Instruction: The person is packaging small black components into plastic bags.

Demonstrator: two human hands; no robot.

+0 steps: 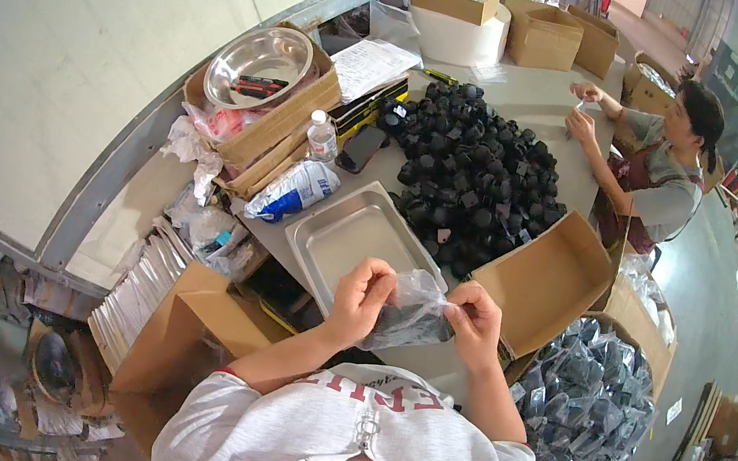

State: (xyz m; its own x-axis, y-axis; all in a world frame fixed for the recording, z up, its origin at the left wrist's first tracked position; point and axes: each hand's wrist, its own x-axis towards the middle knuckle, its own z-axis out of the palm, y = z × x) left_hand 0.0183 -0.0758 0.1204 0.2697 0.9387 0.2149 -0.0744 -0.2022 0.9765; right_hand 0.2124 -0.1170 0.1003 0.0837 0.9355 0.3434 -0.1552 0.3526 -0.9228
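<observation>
A clear plastic bag (413, 315) is stretched between my two hands, close in front of my chest. My left hand (363, 299) pinches its left side, and my right hand (476, 323) pinches its upper right edge. The bag looks greyish, and I cannot make out whether anything is inside. Just beyond my left hand lies a shallow metal tray (329, 242), its visible bottom bare. Past the tray is a large heap of small black rounded parts (480, 171), some with little pale tags.
An open cardboard box (545, 278) stands right of the heap. Below it, a carton holds many bagged dark items (582, 409). Leftward are a blue-white pouch (293, 190), a bottle (322, 136), a phone (362, 149) and a metal bowl (220, 77). A co-worker (663, 171) works across the table.
</observation>
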